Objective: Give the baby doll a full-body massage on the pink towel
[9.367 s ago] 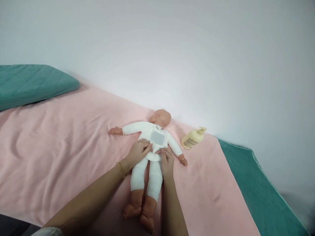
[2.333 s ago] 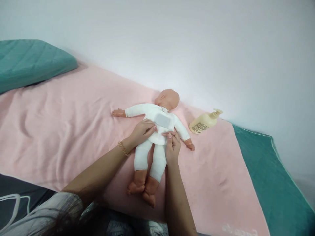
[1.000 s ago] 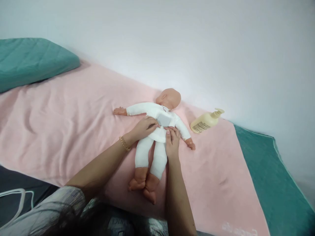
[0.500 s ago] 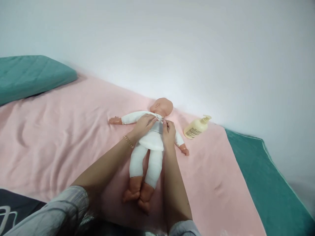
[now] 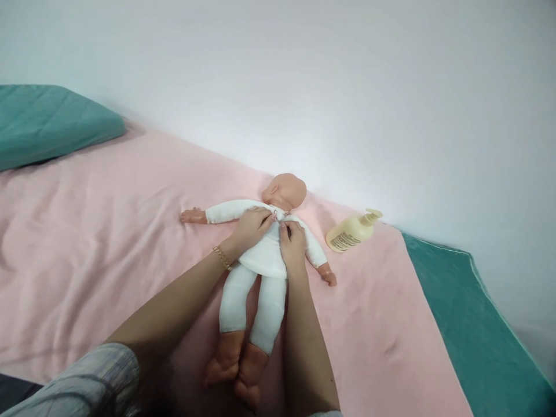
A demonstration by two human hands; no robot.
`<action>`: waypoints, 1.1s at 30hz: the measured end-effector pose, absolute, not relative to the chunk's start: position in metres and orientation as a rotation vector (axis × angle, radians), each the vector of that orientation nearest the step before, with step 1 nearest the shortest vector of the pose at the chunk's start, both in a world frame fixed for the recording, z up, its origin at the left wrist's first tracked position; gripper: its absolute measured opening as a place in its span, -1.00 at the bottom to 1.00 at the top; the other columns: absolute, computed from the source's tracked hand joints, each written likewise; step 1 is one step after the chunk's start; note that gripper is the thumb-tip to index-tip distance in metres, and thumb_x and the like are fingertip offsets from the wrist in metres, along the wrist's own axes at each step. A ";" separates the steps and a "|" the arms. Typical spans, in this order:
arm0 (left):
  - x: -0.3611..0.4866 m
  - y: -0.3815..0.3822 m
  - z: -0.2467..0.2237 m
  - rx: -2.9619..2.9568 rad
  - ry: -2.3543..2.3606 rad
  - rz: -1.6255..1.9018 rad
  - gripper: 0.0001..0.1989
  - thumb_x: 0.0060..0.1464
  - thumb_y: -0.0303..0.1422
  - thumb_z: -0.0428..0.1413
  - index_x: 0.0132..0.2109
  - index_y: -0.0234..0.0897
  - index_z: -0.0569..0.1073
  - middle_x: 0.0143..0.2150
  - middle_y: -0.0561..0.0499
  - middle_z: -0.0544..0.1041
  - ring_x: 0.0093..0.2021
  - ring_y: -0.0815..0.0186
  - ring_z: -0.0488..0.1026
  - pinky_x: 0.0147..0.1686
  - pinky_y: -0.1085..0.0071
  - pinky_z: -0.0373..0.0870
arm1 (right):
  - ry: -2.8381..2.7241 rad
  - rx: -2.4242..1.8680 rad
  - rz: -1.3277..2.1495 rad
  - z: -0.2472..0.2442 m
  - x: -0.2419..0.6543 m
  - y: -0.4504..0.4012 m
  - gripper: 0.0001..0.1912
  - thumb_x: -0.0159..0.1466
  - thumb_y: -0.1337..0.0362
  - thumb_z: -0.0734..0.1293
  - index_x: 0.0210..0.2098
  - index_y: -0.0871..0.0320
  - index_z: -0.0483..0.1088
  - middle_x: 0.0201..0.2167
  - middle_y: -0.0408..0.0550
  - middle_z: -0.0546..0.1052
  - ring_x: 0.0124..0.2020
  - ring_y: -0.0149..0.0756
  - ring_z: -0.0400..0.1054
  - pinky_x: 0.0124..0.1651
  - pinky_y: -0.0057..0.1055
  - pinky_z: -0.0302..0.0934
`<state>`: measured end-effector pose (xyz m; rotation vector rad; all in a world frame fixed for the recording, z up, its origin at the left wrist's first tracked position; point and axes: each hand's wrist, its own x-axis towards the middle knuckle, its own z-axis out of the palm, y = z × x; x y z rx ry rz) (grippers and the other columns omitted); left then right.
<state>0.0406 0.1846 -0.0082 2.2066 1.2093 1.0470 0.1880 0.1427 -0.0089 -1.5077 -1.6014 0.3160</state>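
A baby doll with a white cloth body lies on the pink sheet, its bare head turned away and its arms spread. My left hand rests on the doll's upper chest, fingers closed at the white cloth just under the neck. Beside it, my right hand is closed on the same cloth at the neckline, its fingers curled. Small ties or stitching show between my fingertips. The fingertips nearly meet.
A pale yellow pump bottle leans on the pink sheet right of the doll. Green padded fabric lies at the left, more green cloth at the right. Behind them rises a white wall.
My right hand has moved slightly left, closer to my left hand. The grey patch seen between the hands on the doll's chest no longer shows. The view has shifted a little.
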 end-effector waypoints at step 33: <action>0.040 0.175 -0.005 2.281 1.198 1.101 -0.69 0.32 -0.23 -0.10 -0.05 -0.27 0.47 0.04 -0.11 0.52 0.07 0.12 0.38 0.11 0.13 0.25 | -1.697 -1.446 0.291 -0.012 0.189 0.142 -0.56 0.40 0.05 0.08 0.03 0.12 0.43 0.05 0.06 0.51 0.14 -0.13 0.28 0.22 -0.10 0.06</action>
